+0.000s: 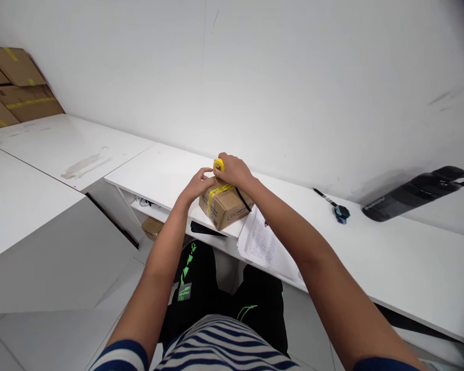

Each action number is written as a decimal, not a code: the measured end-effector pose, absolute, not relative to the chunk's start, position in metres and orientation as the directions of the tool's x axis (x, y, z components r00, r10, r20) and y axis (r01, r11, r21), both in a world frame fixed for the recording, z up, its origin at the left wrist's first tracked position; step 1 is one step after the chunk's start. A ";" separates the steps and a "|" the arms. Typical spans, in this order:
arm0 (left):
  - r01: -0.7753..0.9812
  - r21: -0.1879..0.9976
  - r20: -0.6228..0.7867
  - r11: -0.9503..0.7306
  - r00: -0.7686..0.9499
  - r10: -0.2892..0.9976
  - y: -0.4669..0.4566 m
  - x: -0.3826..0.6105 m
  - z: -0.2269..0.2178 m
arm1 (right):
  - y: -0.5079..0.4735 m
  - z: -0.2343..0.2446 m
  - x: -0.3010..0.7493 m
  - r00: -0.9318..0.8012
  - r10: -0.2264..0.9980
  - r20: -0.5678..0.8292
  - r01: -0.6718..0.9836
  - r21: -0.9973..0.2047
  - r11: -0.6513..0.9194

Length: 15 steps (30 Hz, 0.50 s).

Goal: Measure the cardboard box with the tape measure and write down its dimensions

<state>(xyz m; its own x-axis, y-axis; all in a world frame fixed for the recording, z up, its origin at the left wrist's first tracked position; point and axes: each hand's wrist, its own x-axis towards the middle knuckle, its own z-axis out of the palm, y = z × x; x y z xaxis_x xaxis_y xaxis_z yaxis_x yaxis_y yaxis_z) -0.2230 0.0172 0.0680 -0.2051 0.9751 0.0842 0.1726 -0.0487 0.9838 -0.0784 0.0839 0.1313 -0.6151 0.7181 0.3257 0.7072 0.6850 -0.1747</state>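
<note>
- White worktop [170, 159] runs along the wall [232, 77]; stacked boxes [34, 103] meet the wall at far left, with surface extending from them toward the carton [230, 206].
- Left hand [198, 186]: fingers part-bent at the carton's upper left side; grip cannot be told.
- Carton: on the worktop, beside its front edge.
- Yellow tape roll [218, 165]: above the carton's far side, gripped by the right hand [234, 169].
- Papers [257, 242]: right of the carton, reaching the front edge.
- Small strapped item [340, 211], possibly cloth: worktop surface separates it from the papers.
- Dark bottle [413, 195]: near the wall.
</note>
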 end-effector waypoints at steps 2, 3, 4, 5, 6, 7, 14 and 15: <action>0.059 0.993 0.106 -0.099 -0.124 0.987 0.022 -0.223 0.066 | 0.086 0.134 -0.076 -0.624 0.716 0.315 0.701 -0.180 0.690; -0.014 0.993 0.115 -0.117 -0.101 0.988 0.023 -0.221 0.064 | 0.088 0.135 -0.076 -0.623 0.717 0.312 0.700 -0.187 0.689; -0.080 0.989 0.121 -0.128 -0.088 0.989 0.024 -0.220 0.061 | 0.088 0.135 -0.075 -0.621 0.719 0.311 0.700 -0.193 0.688; -0.132 0.982 0.123 -0.133 -0.082 0.989 0.025 -0.218 0.058 | 0.089 0.135 -0.075 -0.620 0.720 0.312 0.700 -0.194 0.687; -0.168 0.976 0.125 -0.138 -0.084 0.989 0.025 -0.216 0.055 | 0.089 0.135 -0.075 -0.621 0.719 0.313 0.700 -0.191 0.688; -0.194 0.971 0.127 -0.142 -0.089 0.988 0.025 -0.215 0.053 | 0.088 0.135 -0.075 -0.623 0.716 0.315 0.700 -0.184 0.690; -0.239 0.963 0.093 -0.122 -0.129 0.987 0.026 -0.216 0.053 | 0.082 0.138 -0.077 -0.587 0.731 0.348 0.719 -0.189 0.668; -0.233 0.966 0.083 -0.115 -0.140 0.987 0.027 -0.217 0.053 | 0.082 0.139 -0.076 -0.578 0.734 0.357 0.721 -0.198 0.664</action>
